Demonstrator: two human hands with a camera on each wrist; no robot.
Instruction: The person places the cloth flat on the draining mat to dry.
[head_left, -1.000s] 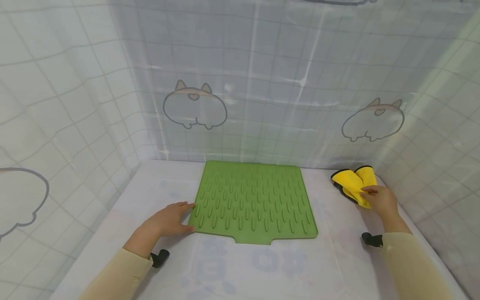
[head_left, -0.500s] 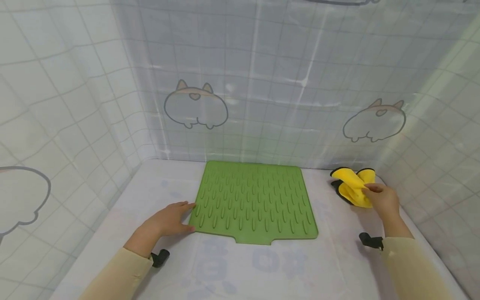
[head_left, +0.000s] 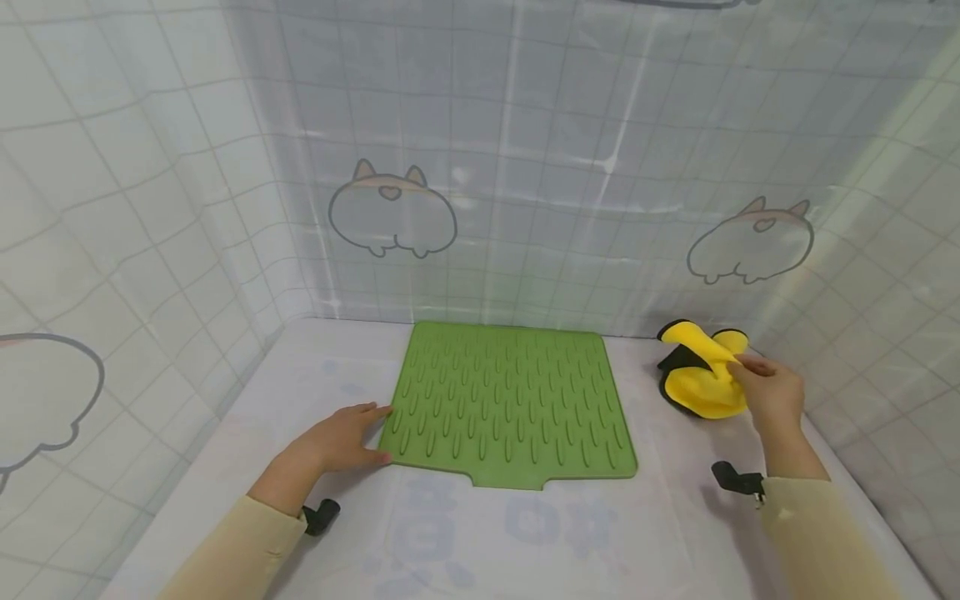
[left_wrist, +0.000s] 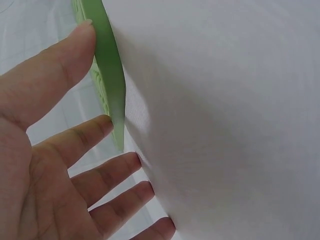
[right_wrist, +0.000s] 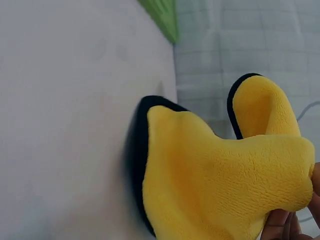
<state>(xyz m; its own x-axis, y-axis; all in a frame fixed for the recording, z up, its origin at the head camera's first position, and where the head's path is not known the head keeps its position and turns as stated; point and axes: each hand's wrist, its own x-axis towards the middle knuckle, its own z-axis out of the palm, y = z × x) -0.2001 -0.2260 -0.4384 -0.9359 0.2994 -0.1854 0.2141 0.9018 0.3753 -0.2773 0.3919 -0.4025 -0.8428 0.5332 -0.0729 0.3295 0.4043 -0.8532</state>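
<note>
A green rubbery mat (head_left: pixel 510 392) with raised oval ridges lies flat on the white table, a tab at its near edge. At its near left corner rests my left hand (head_left: pixel 337 437), thumb and index finger touching the rim; the left wrist view has the fingers spread and straight, with the thumb against the mat's green edge (left_wrist: pixel 112 70). Far to the right, my right hand (head_left: pixel 772 396) pinches a yellow plush cloth (head_left: pixel 705 396) with black edging. Lifted at the pinch, the cloth (right_wrist: pixel 210 170) drapes in folds, its lower part spreading toward the table.
White gridded sheets with cartoon animal outlines form a back wall (head_left: pixel 555 208), a left wall (head_left: pixel 135 208) and a right wall (head_left: pixel 885 333) around the table (head_left: pixel 487 542). The cloth is close to the back right corner. A black device sits at each wrist.
My right hand has raised the pinched part of the cloth slightly up and to the right, opening its folds and showing more of a dark side. My left hand and the mat stay put.
</note>
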